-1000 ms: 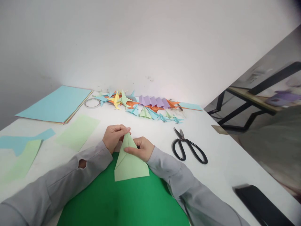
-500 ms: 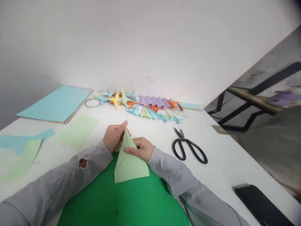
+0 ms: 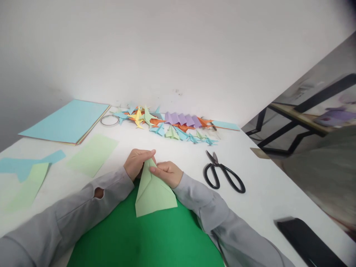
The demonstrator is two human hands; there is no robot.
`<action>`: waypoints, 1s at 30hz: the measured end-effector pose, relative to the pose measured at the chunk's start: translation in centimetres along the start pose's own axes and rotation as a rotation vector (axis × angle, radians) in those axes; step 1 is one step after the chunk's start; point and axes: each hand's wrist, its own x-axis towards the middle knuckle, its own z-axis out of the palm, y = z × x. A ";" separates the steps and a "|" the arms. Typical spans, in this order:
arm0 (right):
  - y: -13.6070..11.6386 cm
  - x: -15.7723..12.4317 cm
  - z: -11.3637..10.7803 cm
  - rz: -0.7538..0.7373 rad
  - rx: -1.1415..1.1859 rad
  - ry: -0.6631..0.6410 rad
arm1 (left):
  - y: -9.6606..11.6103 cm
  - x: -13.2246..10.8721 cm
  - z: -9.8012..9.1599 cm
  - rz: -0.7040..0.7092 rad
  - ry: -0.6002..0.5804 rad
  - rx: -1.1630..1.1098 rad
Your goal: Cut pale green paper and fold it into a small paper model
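A folded sheet of light green paper hangs between my hands, narrow at the top and wide at the bottom, with creases down its face. My left hand is closed at its upper tip, the thumb pressing on the point. Just below, my right hand pinches the right edge, thumb on the front and fingers behind. The paper's tip is partly hidden under my left thumb. Behind its lower edge lies a green surface.
Black-handled scissors lie right of my hands. Folded paper figures line the wall. Stacked coloured sheets, a wire ring, a green sheet and blue scraps sit left. A black flat object rests at front right.
My left thumb has moved right and down over the paper's tip, covering it. My right hand has shifted its pinch slightly up toward the tip.
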 end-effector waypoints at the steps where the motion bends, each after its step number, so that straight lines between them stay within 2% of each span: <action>1: 0.0 0.0 0.0 -0.015 -0.013 0.000 | 0.0 0.0 0.0 -0.014 0.007 0.004; 5: 0.1 0.1 -0.1 -0.074 -0.064 -0.006 | 0.0 0.3 -0.1 -0.004 0.042 -0.003; 10: 0.1 -0.1 -0.2 -0.066 -0.008 -0.038 | 0.4 0.5 0.0 -0.014 0.182 -0.092; 12: -0.1 -0.3 -0.3 -0.018 0.086 0.005 | 0.6 0.4 0.1 -0.021 0.176 -0.110; 15: -0.5 -0.5 -0.3 0.034 0.209 0.081 | 0.7 0.1 0.2 -0.061 0.095 -0.089; 18: -0.6 -0.7 -0.3 0.033 0.229 0.091 | 0.8 -0.1 0.2 -0.099 0.068 -0.038; 23: -0.5 -0.8 -0.2 0.020 0.255 0.072 | 1.2 0.1 0.0 -0.080 0.159 -0.058; 30: -1.1 -0.8 -0.2 0.061 0.378 0.158 | 1.5 0.3 -0.2 -0.122 0.239 -0.233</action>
